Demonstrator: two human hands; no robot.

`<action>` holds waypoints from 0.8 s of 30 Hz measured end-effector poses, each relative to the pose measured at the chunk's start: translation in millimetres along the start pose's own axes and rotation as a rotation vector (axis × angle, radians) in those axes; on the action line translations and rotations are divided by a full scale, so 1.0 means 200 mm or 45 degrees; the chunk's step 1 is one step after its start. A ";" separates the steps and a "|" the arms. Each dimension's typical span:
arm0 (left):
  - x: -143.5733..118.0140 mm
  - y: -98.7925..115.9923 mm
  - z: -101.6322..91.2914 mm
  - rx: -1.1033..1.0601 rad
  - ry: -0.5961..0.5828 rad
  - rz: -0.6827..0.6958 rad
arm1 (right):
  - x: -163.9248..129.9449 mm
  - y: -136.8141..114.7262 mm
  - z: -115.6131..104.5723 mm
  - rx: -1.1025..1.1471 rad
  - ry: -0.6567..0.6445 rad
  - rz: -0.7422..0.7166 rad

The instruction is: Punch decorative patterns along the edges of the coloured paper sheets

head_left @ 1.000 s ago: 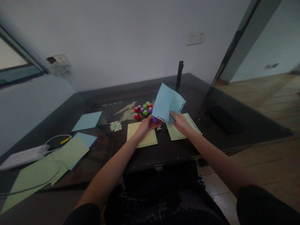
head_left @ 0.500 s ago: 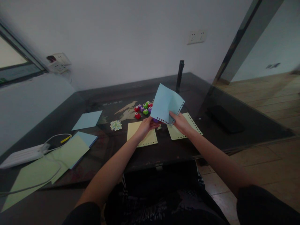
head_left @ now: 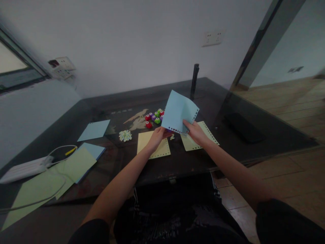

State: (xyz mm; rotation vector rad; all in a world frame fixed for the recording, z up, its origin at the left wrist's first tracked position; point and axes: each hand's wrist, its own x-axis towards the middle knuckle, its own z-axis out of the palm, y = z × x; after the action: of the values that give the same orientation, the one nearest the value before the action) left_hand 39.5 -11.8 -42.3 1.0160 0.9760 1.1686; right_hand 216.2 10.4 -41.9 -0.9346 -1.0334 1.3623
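A light blue sheet of paper (head_left: 179, 110) is up above the table, tilted, with small punched shapes along its lower and right edges. My right hand (head_left: 194, 131) pinches it near the lower right corner, thumb on top. At the lower left edge, my left hand (head_left: 157, 135) is closed around a purple paper punch (head_left: 168, 130), mostly hidden by the sheet and fingers. Beneath my hands lie two yellow sheets, a left one (head_left: 144, 138) and a right one (head_left: 189, 144), with punched edges. Small paper cutouts (head_left: 172, 137) lie between them.
Several red, green and purple punches (head_left: 157, 120) cluster behind the sheet. A pile of cutouts (head_left: 125, 136) sits left of them. Further left are a blue sheet (head_left: 95, 130), stacked papers (head_left: 76, 164) and a power strip (head_left: 25, 169) with cable. A dark phone-like slab (head_left: 243, 128) lies right.
Almost nothing differs. The view has shifted slightly, and the blue sheet with both hands sits a touch further left in the picture.
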 end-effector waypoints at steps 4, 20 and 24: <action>0.01 -0.01 0.00 0.052 -0.016 0.089 | 0.00 0.01 0.01 -0.035 -0.018 0.010; -0.03 0.06 0.00 0.175 0.062 0.158 | 0.00 -0.09 -0.02 0.102 0.192 -0.111; -0.03 0.07 0.00 0.228 0.067 0.181 | 0.00 -0.13 -0.05 0.112 0.287 -0.256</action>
State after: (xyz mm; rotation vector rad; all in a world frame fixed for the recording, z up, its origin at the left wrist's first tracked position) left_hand 35.9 -16.8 -27.2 1.2187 1.0785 1.2460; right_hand 232.7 11.2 -19.5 -0.8722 -0.8635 1.0996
